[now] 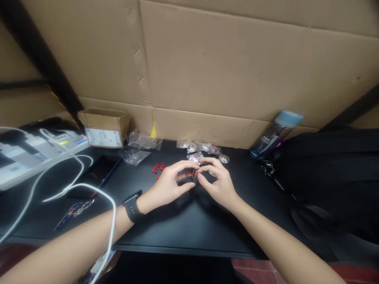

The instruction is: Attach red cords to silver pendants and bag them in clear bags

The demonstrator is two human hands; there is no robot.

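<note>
**Head view.** The left hand (170, 185) and the right hand (220, 184) meet above the middle of the black table (183, 232), fingertips turned toward each other. Between them is a small disc (194, 175), apparently silvery, though it is too small for detail. A red cord (188, 173) runs from it toward the left hand. The fingers of both hands are closed in a pinch on the small disc, the left from its left side and the right from its right side and above. The piece is held low over the table; whether it touches the surface cannot be told. A black watch (132, 206) sits on the left wrist.

**Handling (judged).** The small disc looks light, stiff and smooth, so it is apt to slip or roll. It is best held by its rim between thumb and forefinger. The red cord looks thin and limp and gives little purchase.

**Surroundings.**
- Red loops (158, 168) lie just left of the left hand.
- Clear packets (197, 152) and a loose silver disc (224, 159) lie behind the hands.
- A cardboard box (105, 127) stands at the rear left.
- A water bottle (275, 134) leans at the rear right, beside a black bag (334, 169).
- A white cable (89, 186) crosses the left forearm.
</note>
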